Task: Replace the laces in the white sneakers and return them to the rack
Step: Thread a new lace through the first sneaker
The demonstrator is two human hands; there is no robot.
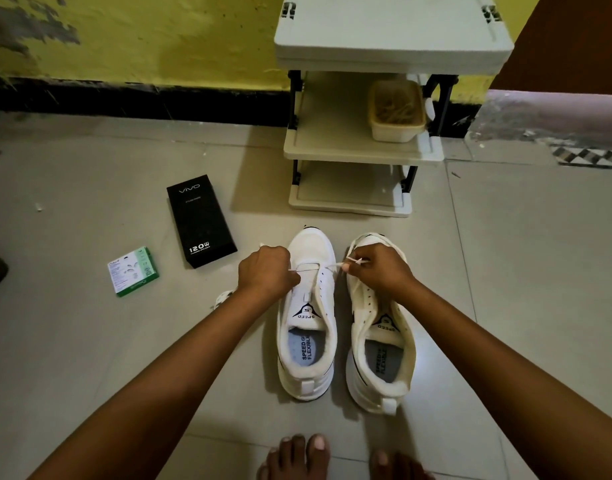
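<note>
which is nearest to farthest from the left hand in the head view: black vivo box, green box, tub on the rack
From the left hand:
1. black vivo box, just up and left on the floor
2. green box, farther left on the floor
3. tub, on the rack's middle shelf, far right

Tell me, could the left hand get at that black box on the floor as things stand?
Probably yes. The black box lies on bare floor just beyond the left hand, with nothing between them. But that hand is holding the lace, so it would need to let go first.
</note>
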